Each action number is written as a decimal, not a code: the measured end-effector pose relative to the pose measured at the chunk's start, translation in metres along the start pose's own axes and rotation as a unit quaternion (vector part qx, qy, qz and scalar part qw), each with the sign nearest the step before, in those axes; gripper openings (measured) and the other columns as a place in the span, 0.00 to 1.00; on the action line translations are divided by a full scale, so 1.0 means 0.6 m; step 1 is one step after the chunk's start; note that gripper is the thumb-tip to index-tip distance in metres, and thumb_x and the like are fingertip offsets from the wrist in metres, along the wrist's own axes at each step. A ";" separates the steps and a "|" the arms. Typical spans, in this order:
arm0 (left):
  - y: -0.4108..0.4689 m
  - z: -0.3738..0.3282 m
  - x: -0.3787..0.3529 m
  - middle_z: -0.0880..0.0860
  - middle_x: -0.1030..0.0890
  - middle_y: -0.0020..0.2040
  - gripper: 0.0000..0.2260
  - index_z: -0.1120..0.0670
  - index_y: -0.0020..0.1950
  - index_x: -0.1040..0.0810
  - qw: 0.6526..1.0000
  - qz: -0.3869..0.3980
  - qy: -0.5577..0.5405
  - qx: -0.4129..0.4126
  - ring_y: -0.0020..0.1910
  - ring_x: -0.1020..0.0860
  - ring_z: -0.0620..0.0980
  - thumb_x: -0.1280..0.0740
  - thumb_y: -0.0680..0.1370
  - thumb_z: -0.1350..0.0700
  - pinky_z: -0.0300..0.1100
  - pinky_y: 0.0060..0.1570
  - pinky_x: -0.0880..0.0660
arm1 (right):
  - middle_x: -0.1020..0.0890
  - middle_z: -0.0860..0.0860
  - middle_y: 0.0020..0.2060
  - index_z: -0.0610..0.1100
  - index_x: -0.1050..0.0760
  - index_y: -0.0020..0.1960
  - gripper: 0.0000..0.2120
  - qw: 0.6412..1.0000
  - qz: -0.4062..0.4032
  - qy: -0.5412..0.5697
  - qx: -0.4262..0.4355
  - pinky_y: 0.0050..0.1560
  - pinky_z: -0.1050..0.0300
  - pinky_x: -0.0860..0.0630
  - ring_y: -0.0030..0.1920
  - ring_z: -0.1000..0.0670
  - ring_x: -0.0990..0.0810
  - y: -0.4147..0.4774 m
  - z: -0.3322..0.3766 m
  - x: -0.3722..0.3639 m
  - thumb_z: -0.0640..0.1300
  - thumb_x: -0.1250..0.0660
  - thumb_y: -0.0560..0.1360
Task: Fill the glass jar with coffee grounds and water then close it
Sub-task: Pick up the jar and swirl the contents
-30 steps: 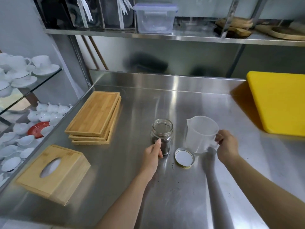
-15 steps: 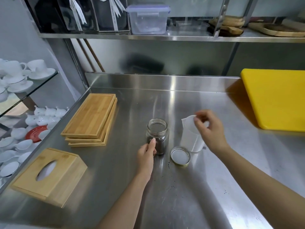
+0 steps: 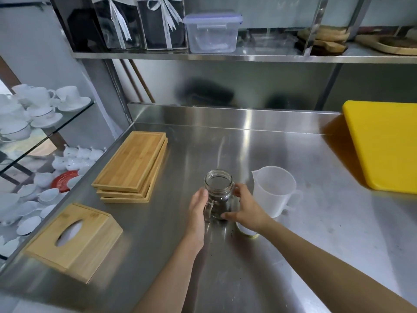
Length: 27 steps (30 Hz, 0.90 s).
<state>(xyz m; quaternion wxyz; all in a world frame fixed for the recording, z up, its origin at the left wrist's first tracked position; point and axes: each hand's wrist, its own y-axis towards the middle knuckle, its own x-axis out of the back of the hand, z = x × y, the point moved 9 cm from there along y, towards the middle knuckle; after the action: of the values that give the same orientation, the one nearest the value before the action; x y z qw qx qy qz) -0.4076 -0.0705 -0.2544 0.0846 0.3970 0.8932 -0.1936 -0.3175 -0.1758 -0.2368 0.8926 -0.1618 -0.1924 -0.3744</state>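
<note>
Far left: glass shelves (image 3: 67,119) stacked with white cups and saucers (image 3: 42,105), 1 red saucer (image 3: 64,182) lower down.

On the steel counter (image 3: 316,233), front left: wooden tissue box (image 3: 74,240), oval slot on top. Behind it, stack of 3 bamboo trays (image 3: 132,166), edges roughly aligned.

Centre: glass jar (image 3: 218,193) standing upright on the counter, mouth open, no lid on. Dark coffee grounds fill the lower part; can't tell if there's any water in it. It has a glass handle, facing the camera.

Left hand (image 3: 198,208) is flat against the jar's left side, fingers straight and together, not wrapped. Right hand (image 3: 247,210) cups the jar's right side, fingers curled around it, thumb reaching across the base at the front. So the jar sits between both palms, contact on both sides.

Jar lid (image 3: 247,232) lies on the counter just under the right wrist, mostly hidden, only the white face and a bit of gold rim show.

Just right of the jar: translucent plastic measuring jug (image 3: 273,190), upright, spout pointing left-back, handle to the right. Contents not readable.

A few loose dark grounds on the counter in front of the jar.

Far right: yellow cutting board (image 3: 383,145) lying flat on the counter.

Upper shelf (image 3: 225,56): 2 ribbon-tied dark boxes (image 3: 140,23), 1 clear clip-lid container (image 3: 212,32), wooden boards (image 3: 325,39) at right.
</note>
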 end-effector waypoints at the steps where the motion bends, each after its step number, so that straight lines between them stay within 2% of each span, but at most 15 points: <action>1: -0.004 -0.003 -0.001 0.56 0.21 0.61 0.23 0.54 0.62 0.24 1.000 -0.004 -0.004 0.000 0.62 0.24 0.54 0.33 0.70 0.45 0.53 0.66 0.32 | 0.30 0.47 0.63 0.40 0.43 0.68 0.42 1.000 -0.002 0.022 -0.007 0.62 0.62 0.38 0.64 0.50 0.32 0.003 -0.003 -0.002 0.37 0.22 0.63; 4: -0.014 -0.006 -0.003 0.56 0.19 0.57 0.14 0.54 0.59 0.23 1.000 -0.008 -0.003 -0.009 0.57 0.22 0.54 0.36 0.76 0.52 0.46 0.55 0.26 | 0.28 0.48 0.59 0.41 0.45 0.66 0.41 0.998 0.005 0.055 -0.017 0.60 0.61 0.35 0.61 0.50 0.29 0.008 -0.005 -0.006 0.36 0.22 0.63; 6: -0.021 -0.003 -0.001 0.54 0.18 0.54 0.11 0.52 0.57 0.23 1.000 -0.012 0.003 -0.010 0.53 0.20 0.52 0.37 0.77 0.54 0.44 0.51 0.25 | 0.28 0.48 0.57 0.39 0.45 0.65 0.41 0.997 0.014 0.071 0.007 0.55 0.69 0.33 0.58 0.51 0.27 0.009 0.006 -0.010 0.32 0.23 0.62; 8: -0.027 -0.003 0.002 0.52 0.17 0.51 0.09 0.51 0.56 0.22 1.000 -0.021 0.008 -0.012 0.51 0.19 0.50 0.38 0.77 0.55 0.45 0.52 0.25 | 0.27 0.49 0.53 0.38 0.43 0.64 0.40 0.995 0.010 0.090 0.039 0.48 0.76 0.31 0.52 0.57 0.25 0.008 0.021 -0.009 0.29 0.22 0.60; 9: -0.028 -0.003 0.004 0.51 0.16 0.50 0.09 0.51 0.55 0.22 1.000 -0.024 0.010 -0.012 0.51 0.19 0.50 0.38 0.77 0.55 0.45 0.54 0.25 | 0.27 0.51 0.51 0.39 0.42 0.62 0.40 0.994 0.008 0.101 0.047 0.46 0.76 0.30 0.49 0.60 0.25 0.007 0.025 -0.008 0.28 0.22 0.60; 11: -0.030 -0.004 0.007 0.50 0.16 0.47 0.09 0.53 0.54 0.21 0.999 -0.034 0.006 -0.010 0.50 0.19 0.51 0.38 0.77 0.56 0.45 0.52 0.25 | 0.25 0.53 0.49 0.40 0.41 0.61 0.39 0.991 0.009 0.125 0.048 0.43 0.75 0.28 0.47 0.61 0.23 0.005 0.027 -0.008 0.28 0.21 0.59; 13: -0.033 -0.004 0.011 0.49 0.15 0.43 0.07 0.52 0.48 0.19 0.999 -0.048 0.006 -0.003 0.47 0.19 0.51 0.37 0.76 0.55 0.47 0.52 0.25 | 0.24 0.53 0.49 0.40 0.41 0.60 0.39 0.988 0.014 0.146 0.040 0.42 0.75 0.28 0.45 0.62 0.21 0.000 0.023 -0.009 0.28 0.21 0.59; 16: -0.040 -0.015 0.010 0.50 0.15 0.42 0.07 0.50 0.40 0.17 0.998 -0.056 0.018 -0.001 0.48 0.20 0.52 0.35 0.74 0.52 0.52 0.57 0.28 | 0.23 0.52 0.50 0.41 0.40 0.61 0.40 0.986 0.012 0.160 0.037 0.43 0.74 0.27 0.45 0.67 0.21 -0.004 0.020 -0.005 0.29 0.21 0.58; 18: -0.042 -0.043 0.009 0.49 0.15 0.42 0.10 0.50 0.40 0.16 0.997 -0.054 0.045 -0.023 0.47 0.19 0.49 0.37 0.76 0.54 0.48 0.57 0.28 | 0.23 0.50 0.51 0.41 0.40 0.61 0.40 0.982 0.010 0.184 0.034 0.41 0.73 0.26 0.46 0.64 0.21 -0.004 0.025 0.004 0.28 0.21 0.58; 20: -0.040 -0.083 0.006 0.52 0.15 0.45 0.11 0.53 0.45 0.17 0.994 -0.043 0.090 -0.049 0.48 0.19 0.47 0.39 0.78 0.54 0.43 0.56 0.28 | 0.23 0.47 0.53 0.42 0.38 0.61 0.39 0.977 0.012 0.208 0.041 0.41 0.72 0.25 0.48 0.59 0.21 -0.004 0.035 0.017 0.27 0.22 0.58; 22: -0.036 -0.128 0.005 0.54 0.16 0.51 0.14 0.56 0.52 0.19 0.989 -0.037 0.121 -0.079 0.51 0.19 0.45 0.41 0.79 0.52 0.38 0.56 0.28 | 0.23 0.45 0.54 0.46 0.36 0.59 0.39 0.971 0.009 0.232 0.052 0.42 0.67 0.22 0.51 0.53 0.21 -0.004 0.046 0.030 0.30 0.20 0.55; 24: -0.037 -0.173 0.011 0.52 0.18 0.54 0.17 0.57 0.56 0.21 0.982 -0.057 0.134 -0.118 0.54 0.21 0.42 0.44 0.79 0.49 0.35 0.57 0.30 | 0.23 0.43 0.55 0.48 0.34 0.59 0.40 0.964 0.001 0.259 0.054 0.49 0.54 0.19 0.55 0.47 0.21 -0.002 0.051 0.041 0.35 0.19 0.52; 25: -0.039 -0.194 0.018 0.51 0.18 0.55 0.17 0.56 0.57 0.21 0.978 -0.081 0.130 -0.142 0.55 0.22 0.42 0.44 0.79 0.48 0.36 0.59 0.31 | 0.22 0.43 0.56 0.48 0.34 0.60 0.41 0.960 -0.001 0.275 0.051 0.54 0.47 0.21 0.56 0.45 0.21 -0.001 0.053 0.045 0.36 0.20 0.51; 27: -0.046 -0.232 0.034 0.50 0.19 0.56 0.18 0.54 0.56 0.22 0.966 -0.150 0.097 -0.188 0.57 0.22 0.44 0.46 0.80 0.46 0.42 0.64 0.32 | 0.21 0.43 0.56 0.46 0.34 0.61 0.42 0.953 0.000 0.298 0.055 0.59 0.42 0.25 0.56 0.44 0.21 -0.002 0.059 0.050 0.36 0.20 0.51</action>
<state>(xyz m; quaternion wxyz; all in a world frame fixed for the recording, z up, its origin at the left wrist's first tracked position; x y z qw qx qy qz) -0.4416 -0.0161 -0.1260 0.0404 0.2526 0.9667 0.0067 -0.3069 -0.1793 -0.1917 0.9167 0.0065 0.0623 -0.3946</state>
